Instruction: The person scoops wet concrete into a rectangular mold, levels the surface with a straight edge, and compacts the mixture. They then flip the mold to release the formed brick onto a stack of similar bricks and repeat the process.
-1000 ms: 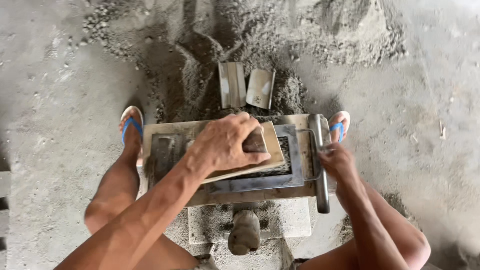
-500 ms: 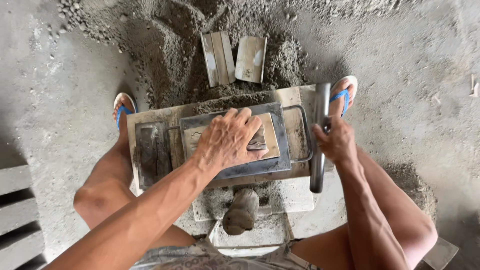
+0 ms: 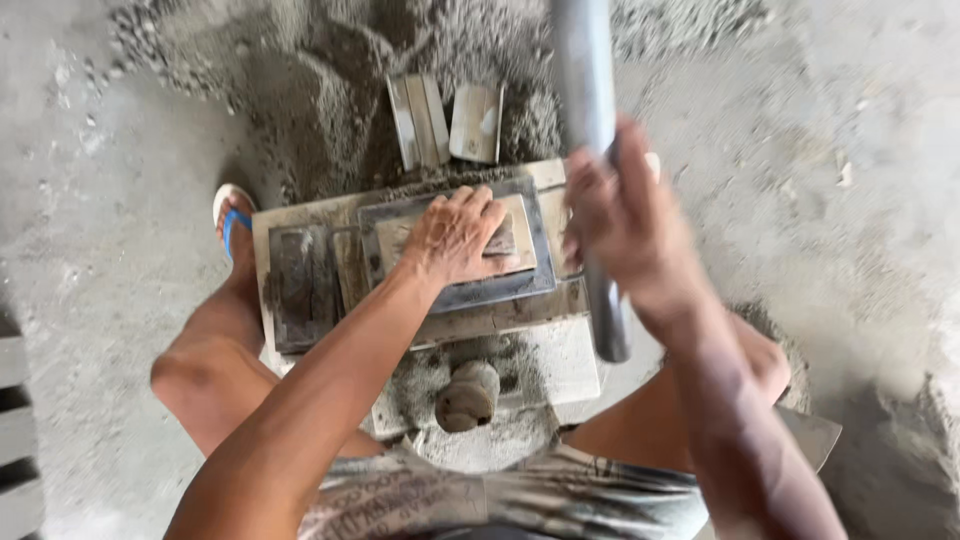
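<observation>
My left hand (image 3: 457, 238) lies flat, fingers spread, on a wooden board (image 3: 520, 235) inside a grey metal mould frame (image 3: 495, 291). The frame sits on a cement-caked block press (image 3: 300, 290) between my knees. My right hand (image 3: 625, 220) grips a long grey metal bar (image 3: 590, 90), lifted high and blurred, close to the camera. The bar's lower end (image 3: 608, 325) hangs over the press's right side.
A heap of grey sand-cement mix (image 3: 300, 90) lies beyond the press, with two metal mould pieces (image 3: 445, 122) set in it. A rounded wooden knob (image 3: 467, 395) sticks out at the press's near side. My left foot wears a blue sandal (image 3: 232, 215). Concrete slabs (image 3: 20, 430) lie at far left.
My right hand has swung the metal bar up from lying along the press's right edge to high in front of the camera. My left hand stays pressed on the board.
</observation>
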